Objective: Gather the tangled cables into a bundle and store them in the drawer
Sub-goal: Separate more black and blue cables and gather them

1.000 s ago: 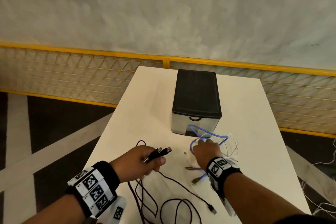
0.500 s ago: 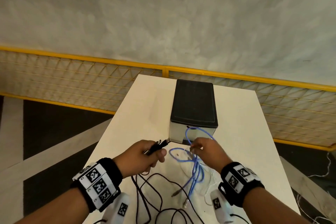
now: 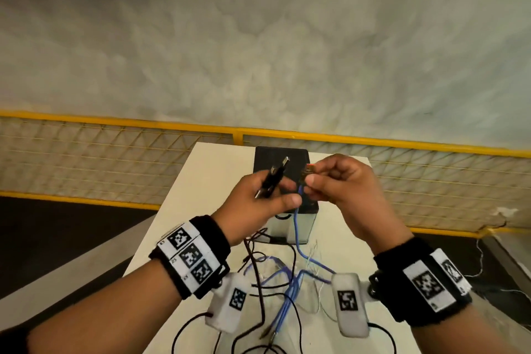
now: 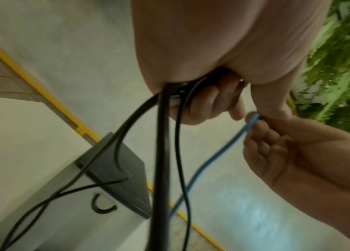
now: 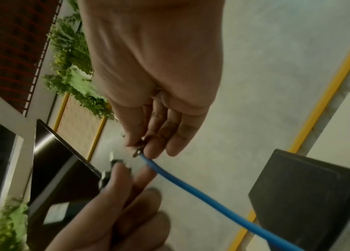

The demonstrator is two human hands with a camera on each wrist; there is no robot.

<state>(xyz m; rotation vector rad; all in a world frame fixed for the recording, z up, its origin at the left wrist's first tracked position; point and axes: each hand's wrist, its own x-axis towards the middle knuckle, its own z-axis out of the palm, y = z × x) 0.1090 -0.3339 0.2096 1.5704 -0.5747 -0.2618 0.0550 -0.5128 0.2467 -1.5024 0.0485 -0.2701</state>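
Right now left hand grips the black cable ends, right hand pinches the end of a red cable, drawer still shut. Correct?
One slip: the cable pinched by the right hand is blue, not red; the right wrist view shows the blue cable clearly. The left hand does grip the black cable ends, and the drawer is shut.

A bare industrial hall: rough grey concrete wall [image 3: 258, 52], yellow-framed wire-mesh barrier [image 3: 115, 158], dark floor with pale painted stripes [image 3: 71, 238], plain white table [image 3: 212, 195].

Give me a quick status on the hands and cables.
Left hand grips black cables. Right hand pinches blue cable end. Drawer closed. Loose strands on table.
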